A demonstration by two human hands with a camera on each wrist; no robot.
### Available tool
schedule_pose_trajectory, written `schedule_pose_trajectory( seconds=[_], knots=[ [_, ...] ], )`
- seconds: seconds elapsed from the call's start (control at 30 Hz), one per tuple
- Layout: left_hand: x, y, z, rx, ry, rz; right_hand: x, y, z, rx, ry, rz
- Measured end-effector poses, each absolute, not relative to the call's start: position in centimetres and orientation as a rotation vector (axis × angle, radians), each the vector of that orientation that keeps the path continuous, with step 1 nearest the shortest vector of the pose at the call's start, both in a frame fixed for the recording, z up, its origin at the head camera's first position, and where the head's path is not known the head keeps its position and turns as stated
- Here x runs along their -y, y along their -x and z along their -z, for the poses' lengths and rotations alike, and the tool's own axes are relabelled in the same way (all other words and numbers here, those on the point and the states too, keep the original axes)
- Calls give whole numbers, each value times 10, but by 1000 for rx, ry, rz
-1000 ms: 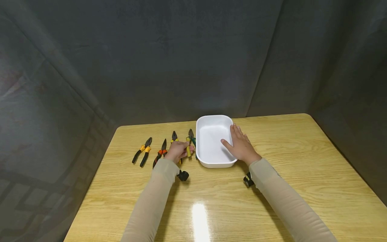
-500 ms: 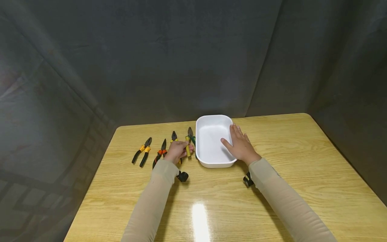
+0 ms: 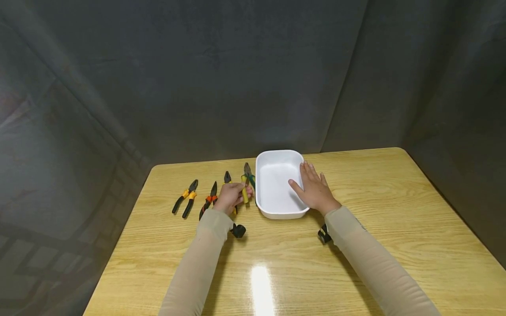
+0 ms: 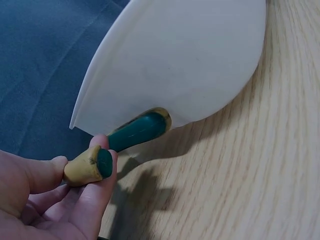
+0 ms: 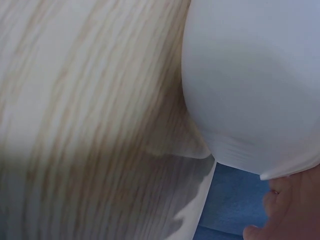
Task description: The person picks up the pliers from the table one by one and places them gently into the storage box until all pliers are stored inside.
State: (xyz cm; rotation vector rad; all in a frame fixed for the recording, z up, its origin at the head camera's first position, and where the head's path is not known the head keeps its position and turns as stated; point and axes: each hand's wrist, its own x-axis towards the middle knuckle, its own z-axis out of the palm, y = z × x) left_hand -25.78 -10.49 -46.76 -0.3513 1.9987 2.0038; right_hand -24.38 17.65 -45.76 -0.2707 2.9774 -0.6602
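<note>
My left hand (image 3: 233, 194) pinches one handle of a pair of pliers (image 3: 244, 192) between thumb and fingers, left of the white tray (image 3: 282, 215). Green and yellow handles (image 4: 140, 131) of these pliers show in the left wrist view, the free one close against the tray's outer wall. Their dark head points toward the table's back edge. On the tray's right rim rests my right hand (image 3: 315, 189), fingers straight and thumb extended over the inside. In the right wrist view only part of that hand (image 5: 285, 210) appears beside the tray wall (image 5: 250, 90).
Left of my left hand lie orange-and-black pliers (image 3: 191, 197) and red-and-black long-nose pliers (image 3: 209, 200). Another yellow-and-black pair (image 3: 227, 177) is partly covered by that hand. A dark curtain (image 3: 253, 79) hangs behind the wooden table (image 3: 292, 263).
My left hand has shifted the held pliers slightly away toward the back and a little left. The right hand and the tray stay in place.
</note>
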Motion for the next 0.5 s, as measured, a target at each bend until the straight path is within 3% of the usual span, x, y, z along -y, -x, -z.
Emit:
schedule_pose_trajectory(
  seconds=[0.5],
  knots=[
    [106, 256, 458, -1976, 318, -2083, -176, 244, 457, -2973, 271, 655]
  ],
)
